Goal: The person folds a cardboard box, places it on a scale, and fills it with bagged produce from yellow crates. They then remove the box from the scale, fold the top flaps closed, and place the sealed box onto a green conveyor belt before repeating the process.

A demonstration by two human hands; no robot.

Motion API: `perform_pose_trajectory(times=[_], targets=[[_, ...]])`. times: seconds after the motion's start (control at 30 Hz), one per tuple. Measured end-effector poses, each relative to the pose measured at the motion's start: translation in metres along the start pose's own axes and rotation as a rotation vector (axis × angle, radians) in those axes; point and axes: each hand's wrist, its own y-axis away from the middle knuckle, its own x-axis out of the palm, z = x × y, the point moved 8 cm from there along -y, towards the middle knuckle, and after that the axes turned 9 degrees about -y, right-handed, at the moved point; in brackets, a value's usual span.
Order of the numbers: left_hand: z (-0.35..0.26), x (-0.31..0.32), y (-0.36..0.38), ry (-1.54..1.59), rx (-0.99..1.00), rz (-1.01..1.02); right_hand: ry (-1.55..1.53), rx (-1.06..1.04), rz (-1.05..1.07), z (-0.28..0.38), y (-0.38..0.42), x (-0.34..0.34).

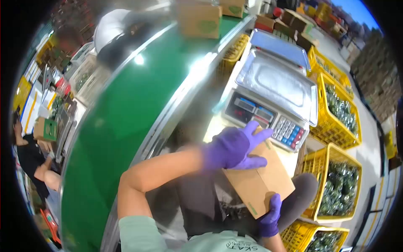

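A closed brown cardboard box (256, 180) rests over my lap, tilted, its top edge by the front of a digital scale (277, 80). My left hand (241, 147), in a purple glove, lies on the upper part of the box with its fingers spread. At the lower right corner, my right hand (270, 216), also gloved in purple, holds the box with the thumb over its face; the other fingers are hidden beneath it. The scale's keypad (289, 132) is just beyond my left fingertips.
A green conveyor belt (121, 122) with metal rails runs along the left, carrying a box (200, 21) at its far end. Yellow crates (331, 149) of wrapped green produce line the right. Across the belt, a person (31, 161) holds a box.
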Motion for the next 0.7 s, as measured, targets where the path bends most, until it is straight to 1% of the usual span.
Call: perform_pose_trajectory(times=[0.03,0.07,0.1,0.13,0.17,0.2,0.23,0.27,0.3,0.33,0.37,0.4,0.43,0.47,0.5,0.53,0.57,0.6,0.63,0.67,0.7], targets=[[0.001,-0.016,0.003,-0.007,-0.001,-0.040,-0.024,-0.051,0.005,0.001,-0.002,0.007],[0.000,-0.040,0.009,-0.056,0.040,-0.134,-0.050,-0.104,0.003,0.009,-0.005,0.029],[-0.003,-0.061,0.020,-0.099,0.083,-0.205,0.055,-0.117,0.096,0.017,-0.008,0.057],[-0.004,-0.095,0.032,-0.167,0.082,-0.315,0.076,-0.095,0.147,0.023,-0.014,0.091],[0.003,-0.123,0.040,-0.228,0.099,-0.377,0.043,-0.037,0.206,0.023,-0.030,0.127],[0.022,-0.146,0.050,-0.210,-0.067,-0.315,-0.005,0.028,0.261,0.019,-0.047,0.162],[0.034,-0.175,0.063,-0.287,-0.069,-0.353,-0.056,0.088,0.313,0.011,-0.065,0.195],[0.065,-0.196,0.075,-0.197,-0.144,-0.390,-0.093,0.131,0.360,-0.001,-0.088,0.229],[0.095,-0.216,0.090,-0.204,-0.226,-0.385,-0.102,0.141,0.403,-0.017,-0.111,0.263],[0.125,-0.233,0.106,-0.184,-0.338,-0.360,-0.039,0.026,0.461,-0.014,-0.129,0.300],[0.190,-0.241,0.129,-0.288,-0.312,-0.347,0.032,-0.096,0.506,-0.017,-0.145,0.340],[0.245,-0.237,0.143,-0.763,-0.218,-0.268,0.325,-0.196,0.441,-0.082,-0.193,0.365],[0.316,-0.222,0.168,-0.825,-0.558,-0.069,0.585,0.058,0.412,-0.107,-0.200,0.381],[0.392,-0.200,0.183,-0.644,-0.552,-0.013,0.740,0.166,0.282,-0.110,-0.208,0.392],[0.467,-0.208,0.213,-0.908,-0.433,-0.161,0.757,0.179,0.224,-0.120,-0.216,0.408],[0.478,-0.209,0.218,-0.848,-0.508,-0.182,0.718,0.205,0.240,-0.123,-0.219,0.417],[0.470,-0.216,0.208,-0.858,-0.475,-0.098,0.666,0.242,0.256,-0.119,-0.224,0.414],[0.470,-0.227,0.193,-1.023,-0.818,0.206,0.650,0.234,0.216,-0.108,-0.236,0.396],[0.343,-0.241,0.161,-0.913,-1.232,-0.116,0.612,0.052,0.443,-0.094,-0.243,0.397],[0.393,-0.264,0.177,-1.098,-0.918,-0.538,0.576,-0.133,0.677,-0.075,-0.240,0.397],[0.341,-0.272,0.151,-1.198,-0.867,-0.614,0.471,-0.463,0.807,-0.005,-0.223,0.368]])
